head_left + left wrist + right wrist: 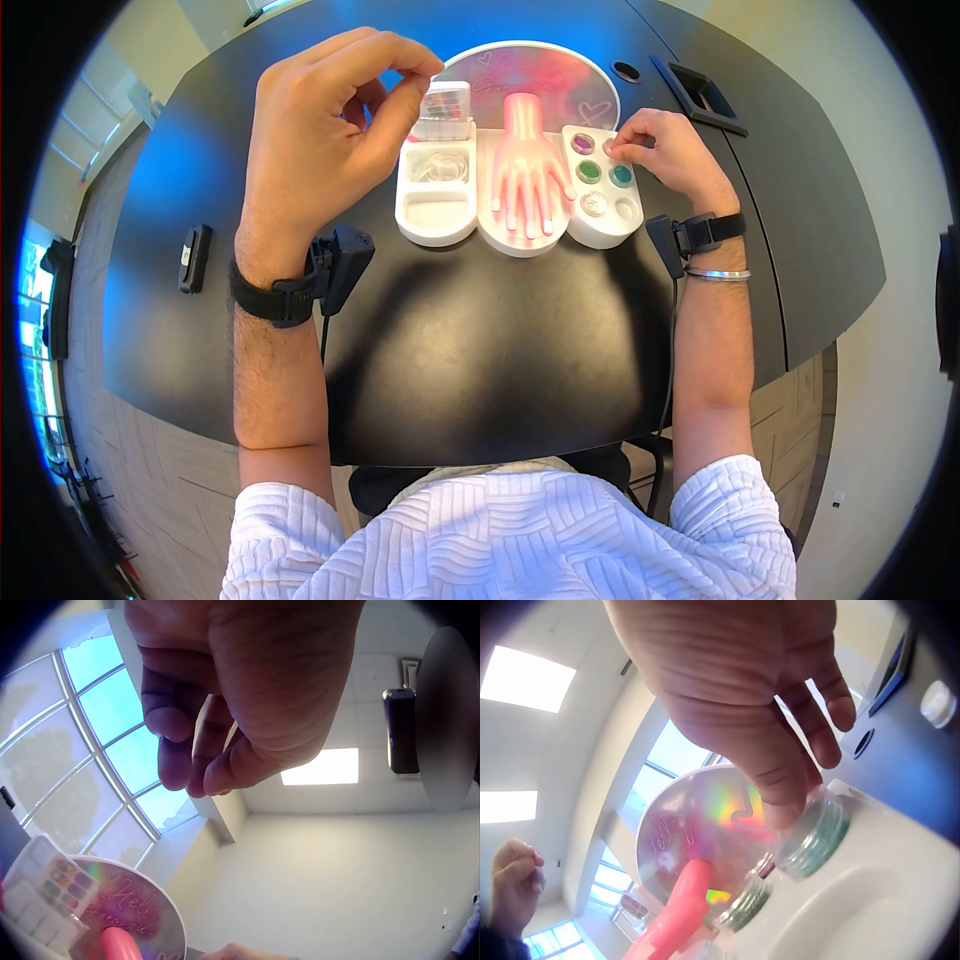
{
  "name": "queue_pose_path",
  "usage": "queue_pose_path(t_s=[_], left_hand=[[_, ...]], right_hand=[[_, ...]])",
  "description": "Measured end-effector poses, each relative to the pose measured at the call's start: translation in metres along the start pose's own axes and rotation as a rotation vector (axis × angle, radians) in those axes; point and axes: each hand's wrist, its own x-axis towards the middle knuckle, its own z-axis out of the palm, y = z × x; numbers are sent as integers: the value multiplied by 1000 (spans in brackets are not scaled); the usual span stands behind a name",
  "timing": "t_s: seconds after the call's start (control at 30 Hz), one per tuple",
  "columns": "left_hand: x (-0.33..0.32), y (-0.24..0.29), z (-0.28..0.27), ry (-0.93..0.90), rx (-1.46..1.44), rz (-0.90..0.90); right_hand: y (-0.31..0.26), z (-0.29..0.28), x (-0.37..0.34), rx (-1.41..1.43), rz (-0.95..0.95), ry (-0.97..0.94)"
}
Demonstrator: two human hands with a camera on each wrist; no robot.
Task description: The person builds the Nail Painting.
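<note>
My left hand is raised at the left of a white nail-art stand, thumb and index fingertips brought together. In the left wrist view its other fingers curl in, and nothing shows between the tips. My right hand reaches to the stand's right section, where thumb and index finger pinch a small round jar at the upper right, mostly covered by the fingertips. A teal glitter jar sits right beside the thumb. Green and purple jars stand in neighbouring wells. A pink model hand lies in the middle section.
A round mirror-like panel with lettering rises behind the stand. The left section holds a clear case and a clear coiled item. A black object lies at the table's left; a recessed box is at the back right.
</note>
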Motion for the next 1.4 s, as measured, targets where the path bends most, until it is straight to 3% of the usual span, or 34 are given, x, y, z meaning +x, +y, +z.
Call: queue_pose_path(t_s=[0.3,0.4,0.83,1.13,1.4], left_hand=[[0,0,0,9,-10,-1],[0,-1,0,1,-6,-2],[-1,-1,2,-2,-1,16],[0,-1,1,-12,10,10],[0,-1,0,-11,-1,-7]], right_hand=[[53,-22,-19,-305,311,73],[67,-26,-19,-161,438,-62],[92,-21,-24,-200,379,20],[23,-42,-19,-117,264,-46],[-50,-30,-21,-82,136,-351]])
